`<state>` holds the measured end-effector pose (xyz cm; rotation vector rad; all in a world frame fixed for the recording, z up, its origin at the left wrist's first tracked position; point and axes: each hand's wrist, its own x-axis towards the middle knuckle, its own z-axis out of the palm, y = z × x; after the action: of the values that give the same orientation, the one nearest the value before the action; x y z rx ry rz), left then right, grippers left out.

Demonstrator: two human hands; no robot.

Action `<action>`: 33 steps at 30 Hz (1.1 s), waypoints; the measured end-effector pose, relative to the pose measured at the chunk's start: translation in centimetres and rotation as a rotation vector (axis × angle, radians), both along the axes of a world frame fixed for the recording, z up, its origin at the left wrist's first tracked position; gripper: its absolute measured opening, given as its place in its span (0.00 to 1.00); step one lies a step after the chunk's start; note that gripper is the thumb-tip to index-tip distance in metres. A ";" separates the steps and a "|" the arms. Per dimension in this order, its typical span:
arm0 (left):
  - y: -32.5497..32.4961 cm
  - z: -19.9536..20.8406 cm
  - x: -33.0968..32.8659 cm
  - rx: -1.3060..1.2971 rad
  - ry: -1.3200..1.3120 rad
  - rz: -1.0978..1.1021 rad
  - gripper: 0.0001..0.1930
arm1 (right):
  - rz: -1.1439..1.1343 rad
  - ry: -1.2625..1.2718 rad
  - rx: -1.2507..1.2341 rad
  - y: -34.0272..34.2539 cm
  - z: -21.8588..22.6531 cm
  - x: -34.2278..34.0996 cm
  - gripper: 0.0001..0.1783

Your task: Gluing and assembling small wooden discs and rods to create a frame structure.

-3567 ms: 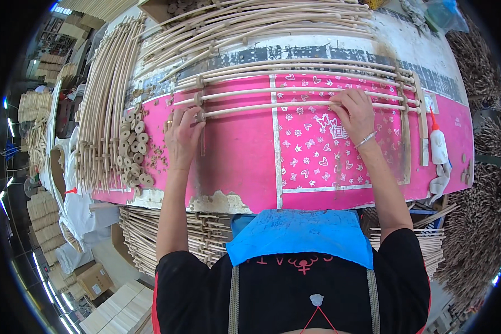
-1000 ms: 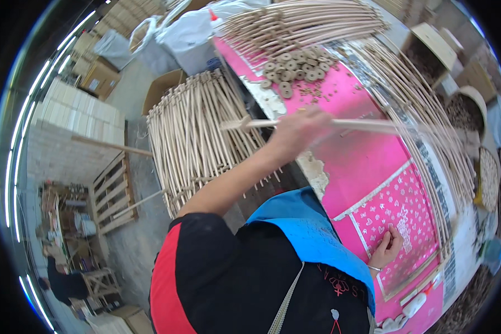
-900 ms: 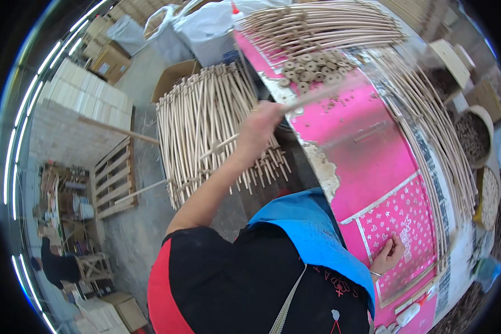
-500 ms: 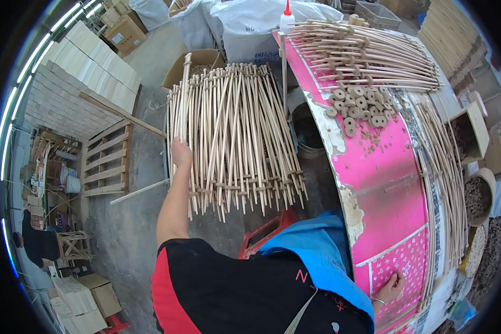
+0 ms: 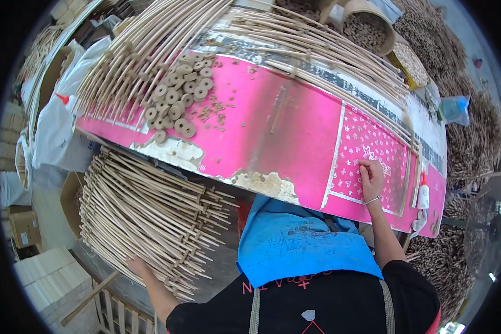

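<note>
My left hand (image 5: 137,267) reaches to the near left edge of a thick pile of wooden rods (image 5: 145,222), touching the outermost ones. Short crosspieces sit near the rods' ends. This hand's fingers are small and partly hidden, so whether it grips a rod cannot be made out. Over a patterned panel on the pink tabletop (image 5: 300,139), my right hand (image 5: 373,178) rests with its fingers curled in and nothing visible in them. A bracelet circles that wrist.
Round wooden rings (image 5: 178,92) lie heaped on the table, beside more rods with crosspieces (image 5: 133,55). Long bare rods (image 5: 317,55) line its far side. A red-tipped glue bottle (image 5: 423,195) stands near the right end. A wooden pallet (image 5: 122,314) is at lower left.
The view has swung right toward the pink table. My left hand, earlier gripping a rod at the pile's edge, stays by that edge. My right hand remains on the patterned panel.
</note>
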<state>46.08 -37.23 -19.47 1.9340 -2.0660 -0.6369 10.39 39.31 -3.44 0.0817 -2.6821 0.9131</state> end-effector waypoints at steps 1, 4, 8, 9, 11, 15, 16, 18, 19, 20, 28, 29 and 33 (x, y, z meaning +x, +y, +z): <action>0.7 1.2 -1.1 -0.087 -0.073 0.013 0.29 | -0.012 0.004 -0.006 0.0 0.2 -0.1 0.07; 1.8 5.3 -6.1 -0.282 -0.004 -0.150 0.28 | -0.083 -0.059 -0.154 0.6 0.6 -1.1 0.07; 6.4 10.9 -17.2 -0.547 0.353 -0.402 0.19 | -0.005 0.149 0.029 3.3 2.0 -4.9 0.11; 8.3 12.7 -20.7 -0.543 0.367 -0.510 0.17 | -0.028 0.199 0.115 4.2 2.4 -6.4 0.12; 14.1 15.6 -27.4 -0.476 0.531 -0.742 0.16 | -0.055 0.307 0.199 5.8 3.0 -9.9 0.14; 25.0 19.7 -39.1 -0.477 0.600 -1.202 0.15 | -0.008 0.278 0.204 7.8 3.5 -14.6 0.13; 27.1 20.2 -41.5 -0.464 0.654 -1.274 0.15 | 0.020 0.245 0.225 8.2 3.4 -15.3 0.12; 30.3 20.9 -45.2 -0.458 0.658 -1.369 0.15 | 0.053 0.212 0.298 8.9 2.4 -15.6 0.11; 31.3 21.2 -46.3 -0.439 0.636 -1.406 0.15 | 0.077 0.191 0.375 9.2 1.6 -15.8 0.11; 32.2 21.4 -47.1 -0.475 0.602 -1.391 0.15 | 0.094 0.237 0.374 9.4 0.6 -16.0 0.10; 42.6 22.2 -45.3 -0.686 0.523 -1.707 0.23 | 0.287 0.291 0.271 8.7 0.8 -15.9 0.11; 43.8 22.9 -44.4 -0.690 0.667 -1.707 0.26 | 0.380 0.174 0.248 7.9 2.8 -15.6 0.10; 44.4 25.8 -41.0 -0.768 0.713 -1.653 0.24 | 0.668 0.268 0.199 -2.5 9.3 -15.0 0.09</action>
<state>5.08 7.18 6.33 -0.6000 -2.3211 -0.4569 -4.63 36.82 5.90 1.1104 -2.4949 0.7194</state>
